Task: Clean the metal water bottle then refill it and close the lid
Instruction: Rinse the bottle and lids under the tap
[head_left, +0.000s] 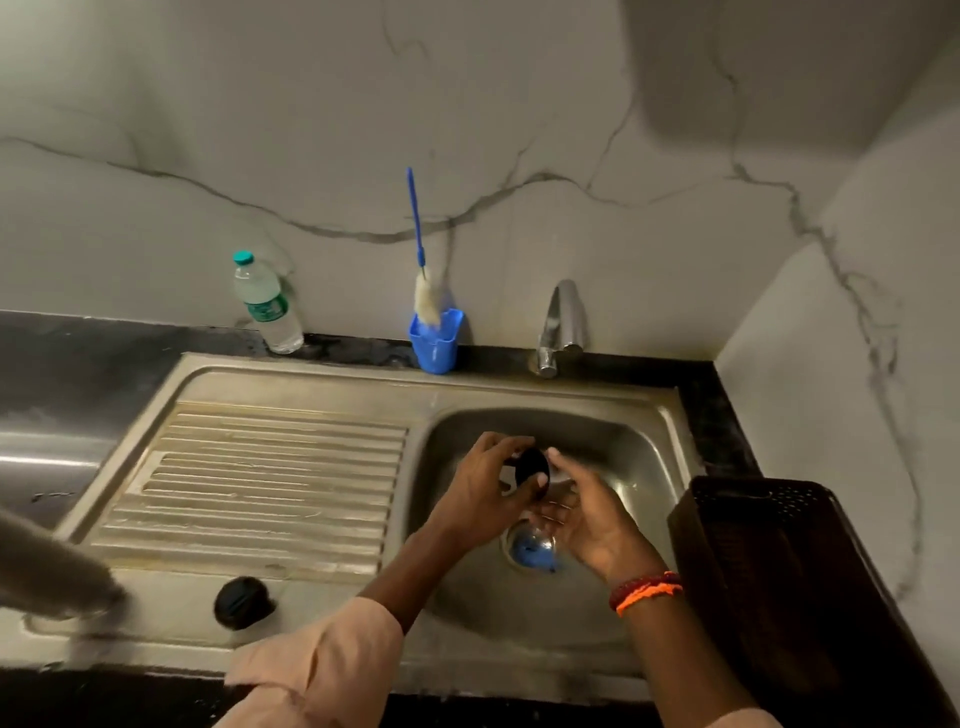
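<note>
My left hand (480, 480) grips a black lid (531, 472) over the sink (613, 441) basin, while my right hand (587, 512) lies open beside it, fingertips touching it. The metal water bottle (52, 571) lies blurred at the sink's front left corner, near a black cap (243, 603).

Dark counter (93, 343), steel sink (291, 384) set in, plastic bottle (266, 304), blue holder (436, 340), black cap (243, 603) on sink rim

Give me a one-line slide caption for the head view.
Over the sink basin, left hand grips a black lid part; right hand open beside it.
</note>
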